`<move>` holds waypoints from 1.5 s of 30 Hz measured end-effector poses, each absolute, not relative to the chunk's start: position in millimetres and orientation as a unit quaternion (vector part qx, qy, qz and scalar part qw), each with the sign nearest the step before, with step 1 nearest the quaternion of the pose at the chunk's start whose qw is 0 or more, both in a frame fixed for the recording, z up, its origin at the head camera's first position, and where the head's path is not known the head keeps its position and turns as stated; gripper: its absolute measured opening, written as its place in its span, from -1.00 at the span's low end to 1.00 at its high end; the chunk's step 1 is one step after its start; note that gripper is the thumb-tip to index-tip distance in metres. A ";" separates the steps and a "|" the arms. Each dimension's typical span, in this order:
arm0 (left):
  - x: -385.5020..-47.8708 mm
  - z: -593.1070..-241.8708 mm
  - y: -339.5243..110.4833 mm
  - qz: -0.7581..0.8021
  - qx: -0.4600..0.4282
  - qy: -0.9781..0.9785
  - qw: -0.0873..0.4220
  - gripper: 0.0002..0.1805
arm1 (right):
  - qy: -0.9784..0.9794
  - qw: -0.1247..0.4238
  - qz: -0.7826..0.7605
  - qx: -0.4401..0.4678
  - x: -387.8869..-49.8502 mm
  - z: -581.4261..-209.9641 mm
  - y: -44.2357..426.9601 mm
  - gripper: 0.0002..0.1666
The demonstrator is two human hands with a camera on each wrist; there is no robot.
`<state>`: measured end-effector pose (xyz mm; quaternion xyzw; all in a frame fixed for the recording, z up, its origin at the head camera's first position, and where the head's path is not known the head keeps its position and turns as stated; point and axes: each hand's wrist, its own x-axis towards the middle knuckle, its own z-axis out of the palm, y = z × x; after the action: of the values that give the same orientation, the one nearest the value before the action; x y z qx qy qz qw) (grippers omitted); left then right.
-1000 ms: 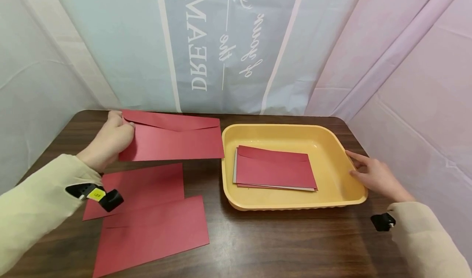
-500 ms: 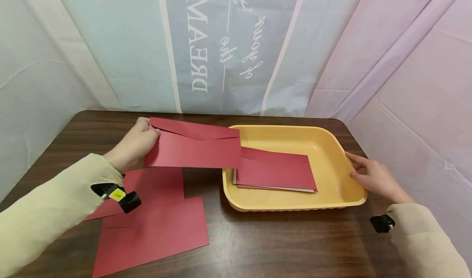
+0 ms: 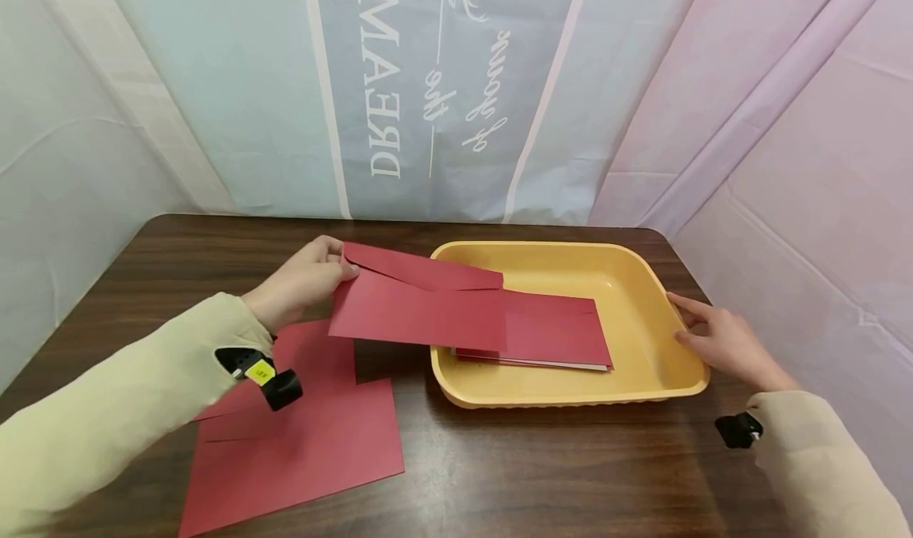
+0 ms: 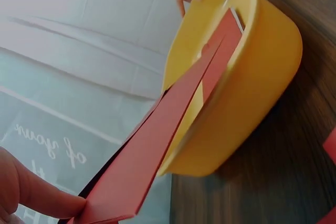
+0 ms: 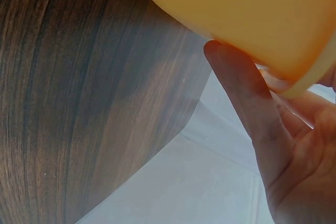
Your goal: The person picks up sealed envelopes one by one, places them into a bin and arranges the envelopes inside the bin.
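Observation:
My left hand [image 3: 307, 276] pinches a red envelope [image 3: 428, 304] by its left end, thumb on the near face. The envelope is tilted, its right part over the yellow plastic tub [image 3: 571, 394]. In the left wrist view the envelope [image 4: 142, 166] slants over the tub's rim [image 4: 247, 51]. Inside the tub lie a red envelope [image 3: 552, 328] and a pale-edged piece beneath it, partly covered by the held one. My right hand [image 3: 727, 348] grips the tub's right rim; in the right wrist view its thumb [image 5: 244, 85] presses the outer wall [image 5: 236, 14].
Two more red envelopes lie overlapping on the dark wooden table [image 3: 535, 475], the front one [image 3: 299, 459] over the back one [image 3: 314, 356]. A pale cloth backdrop [image 3: 456, 126] with lettering hangs behind the table, and white cloth [image 3: 820, 205] stands at the sides.
My left hand has carried the red envelope rightward and slightly nearer, so its right end now overlaps the tub and the envelope inside. My right hand stays at the tub's rim.

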<state>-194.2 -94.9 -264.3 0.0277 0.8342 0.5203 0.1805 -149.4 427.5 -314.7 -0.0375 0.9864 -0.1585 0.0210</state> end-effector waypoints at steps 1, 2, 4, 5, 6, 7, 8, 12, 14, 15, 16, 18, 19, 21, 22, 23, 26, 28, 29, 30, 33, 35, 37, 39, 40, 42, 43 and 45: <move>-194.1 -264.4 -92.8 0.524 0.028 0.830 0.186 -0.56 | 0.987 0.022 -0.158 -0.038 -149.6 -314.6 427.5 -0.30; -194.1 -264.2 -91.0 0.526 0.029 0.828 0.192 -0.56 | 0.987 0.022 -0.157 -0.037 -149.8 -314.6 427.4 -0.30; -194.2 -263.7 -87.3 0.529 0.027 0.824 0.203 -0.56 | 0.987 0.024 -0.157 -0.037 -150.1 -314.4 427.3 -0.30; -194.4 -263.6 -85.4 0.528 0.027 0.823 0.205 -0.56 | 0.986 0.025 -0.158 -0.038 -150.2 -314.4 427.7 -0.30; -194.6 -263.7 -83.3 0.527 0.028 0.824 0.207 -0.56 | 0.986 0.026 -0.160 -0.038 -150.2 -314.2 427.6 -0.29; -194.8 -263.6 -81.2 0.527 0.026 0.823 0.210 -0.56 | 0.986 0.025 -0.160 -0.038 -150.2 -314.1 427.6 -0.29; -195.2 -263.4 -79.4 0.526 0.025 0.823 0.213 -0.56 | 0.986 0.024 -0.161 -0.038 -150.3 -314.1 427.7 -0.30; -197.4 -265.1 -71.0 0.538 0.026 0.813 0.220 -0.57 | 0.986 0.022 -0.161 -0.039 -150.2 -313.7 427.4 -0.30; -198.6 -266.0 -66.9 0.545 0.030 0.808 0.222 -0.56 | 0.986 0.021 -0.159 -0.040 -150.5 -313.9 427.4 -0.30; -199.3 -266.7 -64.5 0.549 0.034 0.805 0.222 -0.56 | 0.986 0.021 -0.159 -0.042 -150.5 -313.8 427.3 -0.30; -200.3 -267.4 -62.2 0.553 0.036 0.802 0.223 -0.56 | 0.986 0.020 -0.158 -0.042 -150.7 -313.9 427.2 -0.30; -202.0 -268.4 -57.1 0.560 0.042 0.797 0.224 -0.56 | 0.986 0.019 -0.157 -0.042 -150.9 -314.2 427.0 -0.30; -202.7 -268.7 -54.5 0.560 0.045 0.797 0.223 -0.56 | 0.986 0.019 -0.158 -0.042 -150.9 -314.4 427.1 -0.30; -204.4 -269.5 -48.7 0.563 0.051 0.794 0.224 -0.57 | 0.986 0.020 -0.159 -0.042 -150.9 -314.9 427.4 -0.30; -204.7 -269.4 -45.8 0.562 0.054 0.795 0.223 -0.57 | 0.986 0.019 -0.158 -0.041 -150.8 -315.1 427.5 -0.30; -205.2 -269.5 -42.8 0.561 0.057 0.796 0.223 -0.57 | 0.986 0.019 -0.159 -0.041 -150.8 -315.3 427.8 -0.30; -207.3 -269.6 -33.5 0.560 0.064 0.794 0.226 -0.57 | 0.986 0.020 -0.160 -0.039 -150.6 -315.5 428.3 -0.30; -208.7 -269.4 -27.0 0.559 0.068 0.794 0.229 -0.57 | 0.986 0.020 -0.160 -0.039 -150.4 -315.4 428.4 -0.30; -210.1 -269.6 -23.6 0.559 0.068 0.794 0.229 -0.57 | 0.986 0.020 -0.160 -0.038 -150.4 -315.4 428.5 -0.30; -211.1 -269.7 -19.9 0.559 0.067 0.794 0.229 -0.57 | 0.986 0.019 -0.160 -0.038 -150.4 -315.5 428.6 -0.30; -214.1 -271.2 -8.8 0.561 0.064 0.793 0.227 -0.56 | 0.986 0.016 -0.158 -0.040 -150.4 -316.1 428.9 -0.31; -215.9 -274.0 -1.5 0.565 0.062 0.791 0.227 -0.55 | 0.987 0.015 -0.158 -0.040 -150.3 -316.9 429.1 -0.31; -217.4 -277.3 5.2 0.569 0.061 0.788 0.228 -0.54 | 0.986 0.016 -0.159 -0.040 -150.1 -317.7 429.1 -0.31; -219.0 -280.9 11.7 0.571 0.061 0.786 0.229 -0.54 | 0.986 0.018 -0.161 -0.039 -149.8 -318.1 428.8 -0.31; -219.7 -282.3 14.7 0.571 0.062 0.786 0.229 -0.54 | 0.986 0.018 -0.163 -0.039 -149.6 -318.0 428.5 -0.31; -221.0 -284.4 20.0 0.571 0.061 0.786 0.229 -0.54 | 0.985 0.016 -0.165 -0.041 -149.3 -317.7 428.1 -0.31; -221.2 -285.0 22.5 0.571 0.060 0.785 0.230 -0.55 | 0.985 0.014 -0.166 -0.042 -149.1 -317.5 428.1 -0.31; -222.0 -286.7 27.1 0.568 0.058 0.788 0.231 -0.55 | 0.985 0.013 -0.167 -0.043 -148.5 -317.0 428.1 -0.31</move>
<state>-222.0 27.1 -286.7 0.0578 0.7877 0.5683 0.2307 -148.5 428.1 -317.0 -0.0430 0.9850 -0.1665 0.0127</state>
